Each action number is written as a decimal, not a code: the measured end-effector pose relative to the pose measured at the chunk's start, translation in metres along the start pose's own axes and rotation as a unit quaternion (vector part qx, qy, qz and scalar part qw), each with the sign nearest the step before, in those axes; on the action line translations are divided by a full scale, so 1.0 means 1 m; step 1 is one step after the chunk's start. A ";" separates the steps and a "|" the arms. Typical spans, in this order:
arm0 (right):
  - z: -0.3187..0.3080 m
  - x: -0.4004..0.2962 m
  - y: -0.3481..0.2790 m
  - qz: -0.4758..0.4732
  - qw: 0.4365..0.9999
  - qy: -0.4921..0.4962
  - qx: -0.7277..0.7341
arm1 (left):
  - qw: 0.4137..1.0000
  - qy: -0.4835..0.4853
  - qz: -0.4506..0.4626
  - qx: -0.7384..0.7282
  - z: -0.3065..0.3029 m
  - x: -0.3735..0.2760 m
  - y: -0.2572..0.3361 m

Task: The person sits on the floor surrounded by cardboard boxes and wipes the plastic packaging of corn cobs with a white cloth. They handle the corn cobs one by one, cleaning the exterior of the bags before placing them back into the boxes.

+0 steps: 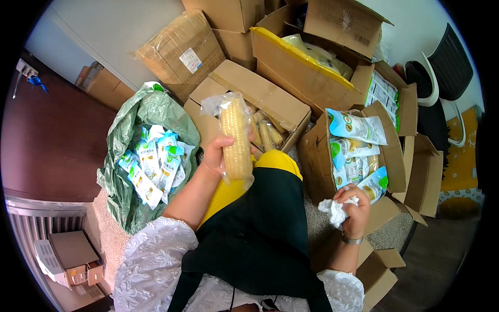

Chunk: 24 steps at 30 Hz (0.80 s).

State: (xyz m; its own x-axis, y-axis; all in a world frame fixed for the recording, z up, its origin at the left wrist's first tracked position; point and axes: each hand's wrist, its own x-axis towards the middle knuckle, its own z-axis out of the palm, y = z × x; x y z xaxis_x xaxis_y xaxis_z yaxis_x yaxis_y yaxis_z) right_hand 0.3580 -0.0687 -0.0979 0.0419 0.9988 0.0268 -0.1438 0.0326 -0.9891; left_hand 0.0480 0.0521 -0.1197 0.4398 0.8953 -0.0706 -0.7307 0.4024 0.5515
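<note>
My left hand (216, 155) grips a pale corn cob (236, 138) sealed in clear plastic, held up over my lap. Behind it stands an open cardboard box (257, 89) with several more wrapped cobs (269, 134) inside. Crumpled white tissue (336, 211) is pinched in my right hand (354, 210). That hand is just in front of a carton (315, 160) filled with blue and white printed pouches (356, 126). To the left, a green woven sack (156, 111) lies open around a heap of similar flat pouches (150, 160).
A taped carton (181, 50) leans behind the cob box. At the back, a larger open box (300, 78) has a yellow-edged flap and holds plastic bags. Open box flaps (380, 273) spread at lower right. A black and white chair (440, 74) stands far right, a dark door (50, 136) left.
</note>
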 end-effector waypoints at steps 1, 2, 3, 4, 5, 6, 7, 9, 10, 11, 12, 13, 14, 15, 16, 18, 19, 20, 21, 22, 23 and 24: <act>0.008 -0.001 -0.004 0.016 1.000 -0.009 0.006 | 1.000 -0.004 0.002 0.007 0.005 -0.002 -0.001; 0.012 0.005 0.001 0.004 0.998 -0.038 -0.057 | 1.000 -0.009 0.003 0.015 0.009 -0.003 -0.003; 0.020 0.011 -0.003 -0.017 0.994 -0.051 -0.093 | 1.000 -0.017 0.000 0.021 0.011 -0.004 -0.006; 0.037 0.018 -0.009 -0.018 0.992 -0.023 -0.124 | 0.999 -0.026 -0.008 0.035 0.011 -0.006 -0.009; 0.058 0.031 -0.022 -0.059 0.977 -0.010 -0.206 | 0.998 -0.033 -0.015 0.049 0.008 -0.010 -0.012; 0.075 0.045 -0.029 -0.171 0.943 -0.001 -0.285 | 0.997 -0.041 -0.024 0.059 0.006 -0.014 -0.014; 0.093 0.058 -0.042 -0.236 0.908 -0.019 -0.347 | 0.994 -0.016 -0.032 0.107 0.009 -0.019 -0.015; 0.121 0.079 -0.055 -0.323 0.841 -0.056 -0.432 | 0.978 0.030 -0.054 0.199 0.019 -0.031 -0.015; 0.131 0.090 -0.056 -0.351 0.817 -0.077 -0.451 | 0.977 0.023 -0.057 0.203 0.020 -0.035 -0.016; 0.137 0.100 -0.056 -0.379 0.792 -0.098 -0.469 | 0.977 0.018 -0.059 0.206 0.022 -0.038 -0.016; 0.139 0.111 -0.057 -0.349 0.829 -0.099 -0.425 | 0.976 0.009 -0.063 0.208 0.024 -0.041 -0.014; 0.137 0.121 -0.056 -0.319 0.863 -0.098 -0.379 | 0.977 -0.017 -0.059 0.205 0.025 -0.044 -0.011; 0.136 0.128 -0.053 -0.287 0.894 -0.098 -0.331 | 0.977 -0.042 -0.055 0.201 0.025 -0.047 -0.007; 0.136 0.132 -0.046 -0.175 0.952 -0.138 -0.210 | 0.977 -0.065 -0.049 0.195 0.023 -0.050 -0.004; 0.137 0.135 -0.038 -0.057 0.980 -0.174 -0.083 | 0.982 -0.090 -0.059 0.152 0.023 -0.049 -0.004; 0.141 0.133 -0.037 0.088 0.971 -0.206 0.085 | 0.985 -0.112 -0.060 0.120 0.021 -0.049 -0.007; 0.142 0.132 -0.037 0.092 0.968 -0.212 0.101 | 0.985 -0.122 -0.060 0.104 0.020 -0.049 -0.008; 0.142 0.132 -0.037 0.095 0.964 -0.218 0.118 | 0.986 -0.121 -0.062 0.094 0.018 -0.049 -0.009; 0.142 0.131 -0.035 0.100 0.961 -0.222 0.134 | 0.987 -0.120 -0.065 0.084 0.015 -0.050 -0.012; 0.142 0.132 -0.034 0.104 0.957 -0.225 0.148 | 0.988 -0.120 -0.069 0.074 0.013 -0.050 -0.014; 0.142 0.132 -0.032 0.107 0.954 -0.229 0.161 | 0.988 -0.123 -0.069 0.066 0.012 -0.049 -0.014; 0.141 0.133 -0.031 0.112 0.951 -0.232 0.173 | 0.988 -0.126 -0.069 0.057 0.011 -0.048 -0.015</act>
State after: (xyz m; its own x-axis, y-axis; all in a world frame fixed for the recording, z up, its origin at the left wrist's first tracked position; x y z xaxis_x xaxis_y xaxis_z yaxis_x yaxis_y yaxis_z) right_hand 0.2287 0.0683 -0.0431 -0.4566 0.8888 -0.0390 -0.4182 -0.2531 -0.8724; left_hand 0.0437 0.0008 -0.1157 0.6580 0.7514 0.0493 -0.5971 0.4807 0.6421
